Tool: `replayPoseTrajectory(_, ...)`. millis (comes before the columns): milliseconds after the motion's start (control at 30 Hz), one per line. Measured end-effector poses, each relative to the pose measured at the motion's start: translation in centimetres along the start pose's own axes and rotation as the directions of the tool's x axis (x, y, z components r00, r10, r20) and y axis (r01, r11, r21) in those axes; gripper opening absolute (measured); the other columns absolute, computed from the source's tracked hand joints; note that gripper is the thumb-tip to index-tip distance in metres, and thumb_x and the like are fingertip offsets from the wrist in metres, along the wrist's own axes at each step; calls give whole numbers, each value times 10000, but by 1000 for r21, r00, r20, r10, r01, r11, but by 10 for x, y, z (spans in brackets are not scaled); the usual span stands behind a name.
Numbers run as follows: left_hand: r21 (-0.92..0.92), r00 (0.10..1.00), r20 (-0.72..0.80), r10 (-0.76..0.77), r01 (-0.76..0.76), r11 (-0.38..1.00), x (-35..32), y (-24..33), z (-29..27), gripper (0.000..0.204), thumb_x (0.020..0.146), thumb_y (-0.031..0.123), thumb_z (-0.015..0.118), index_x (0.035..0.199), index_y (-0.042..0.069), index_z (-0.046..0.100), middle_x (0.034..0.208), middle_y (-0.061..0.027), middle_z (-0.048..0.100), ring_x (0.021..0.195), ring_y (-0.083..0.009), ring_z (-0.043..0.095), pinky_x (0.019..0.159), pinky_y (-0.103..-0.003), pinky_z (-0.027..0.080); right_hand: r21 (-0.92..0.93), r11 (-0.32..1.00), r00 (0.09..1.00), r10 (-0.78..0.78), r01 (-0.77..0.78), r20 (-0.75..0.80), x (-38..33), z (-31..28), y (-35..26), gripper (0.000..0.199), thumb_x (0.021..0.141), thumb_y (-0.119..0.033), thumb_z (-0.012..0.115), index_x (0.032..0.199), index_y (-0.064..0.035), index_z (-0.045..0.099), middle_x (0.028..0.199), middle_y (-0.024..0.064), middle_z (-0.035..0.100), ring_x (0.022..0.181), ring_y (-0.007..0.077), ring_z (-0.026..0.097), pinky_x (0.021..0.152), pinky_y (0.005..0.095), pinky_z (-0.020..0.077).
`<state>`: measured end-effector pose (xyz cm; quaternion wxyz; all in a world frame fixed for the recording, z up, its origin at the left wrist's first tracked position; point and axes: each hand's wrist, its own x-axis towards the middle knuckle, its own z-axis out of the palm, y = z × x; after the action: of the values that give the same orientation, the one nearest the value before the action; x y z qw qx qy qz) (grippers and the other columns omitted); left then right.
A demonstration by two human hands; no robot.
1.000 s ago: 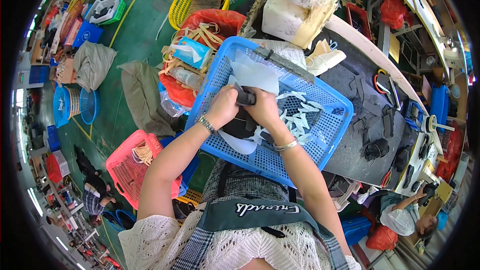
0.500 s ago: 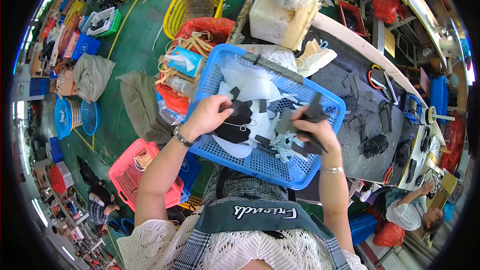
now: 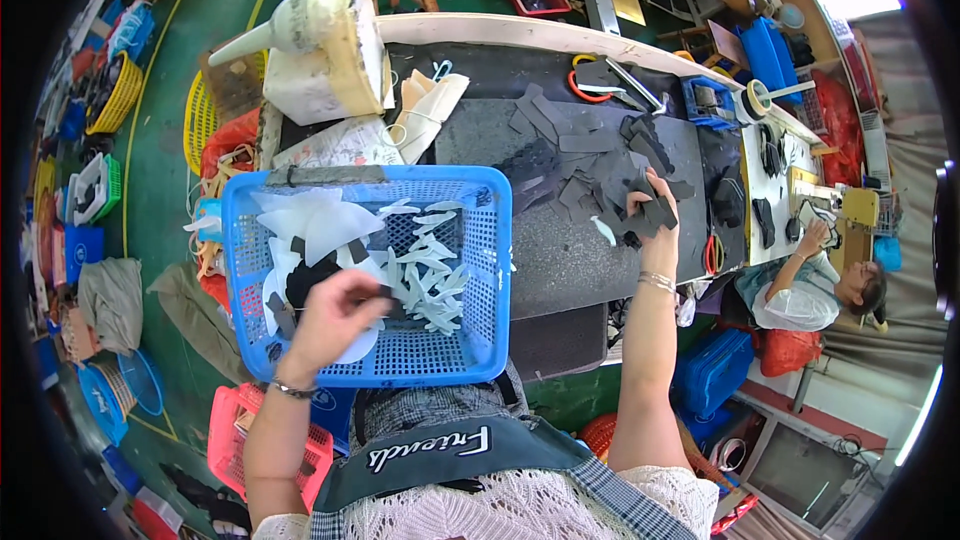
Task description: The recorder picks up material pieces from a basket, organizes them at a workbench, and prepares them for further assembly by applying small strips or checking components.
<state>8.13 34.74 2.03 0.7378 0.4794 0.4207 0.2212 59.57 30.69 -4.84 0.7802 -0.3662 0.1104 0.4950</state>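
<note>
A workshop is showing: flat dark-grey cut pieces [image 3: 590, 143] are lying around the right hand [image 3: 662, 230], orange-handled metal scissors [image 3: 606, 91] beyond, a co-worker [image 3: 800, 300] working farther right.

head: left fisheye | head-worn | faces down | blue basket [image 3: 420, 372] near

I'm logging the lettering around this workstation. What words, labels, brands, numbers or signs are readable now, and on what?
Dark green apron: white script lettering, clear enough to read, but I don't copy out wording.
White sheet above the blue basket: small dark marks, too unclear to read.
Blue bin partly hidden below the basket: a pale round mark, too small to read.
I can't make out any other text.
</note>
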Motion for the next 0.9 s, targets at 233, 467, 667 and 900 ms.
replayPoseTrajectory(233, -560, 871, 445, -206, 450, 695, 130, 9, 186, 94, 947, 28, 639, 983, 35, 553, 1146, -82, 604, 1071, -205, 627, 897, -399, 588, 336, 851, 904, 315, -404, 290, -44, 50, 55, 159, 921, 6, 586, 1069, -2, 641, 994, 192, 628, 897, 223, 585, 514, 236, 474)
replayPoseTrajectory(467, -402, 937, 293, -191, 302, 865, 147, -15, 195, 102, 947, 0, 631, 969, 35, 538, 964, -65, 641, 885, -205, 691, 789, -331, 606, -159, 971, 983, -173, 180, 53, -17, 13, 25, 130, 897, -32, 659, 1026, -12, 649, 925, 84, 647, 809, 160, 620, 552, 245, 482)
replayPoseTrajectory(667, -379, 975, 201, -92, 164, 911, 134, 3, 164, 161, 949, 27, 642, 1053, 48, 521, 973, -62, 662, 882, -186, 702, 786, -307, 601, -811, -529, 702, -478, 250, 528, -19, 17, 39, 688, 795, -168, 789, 1387, -4, 480, 1375, 266, 503, 1205, 375, 530, 1030, 499, 415)
replayPoseTrajectory(900, -445, 994, 49, 98, -66, 893, 124, -14, 159, 112, 925, -6, 659, 998, 23, 579, 980, -35, 648, 870, -121, 660, 759, -278, 590, -811, 384, 890, -73, 441, 449, -118, 64, 102, 426, 889, -60, 735, 1279, 26, 586, 1176, 55, 624, 1033, 115, 595, 834, 235, 492)
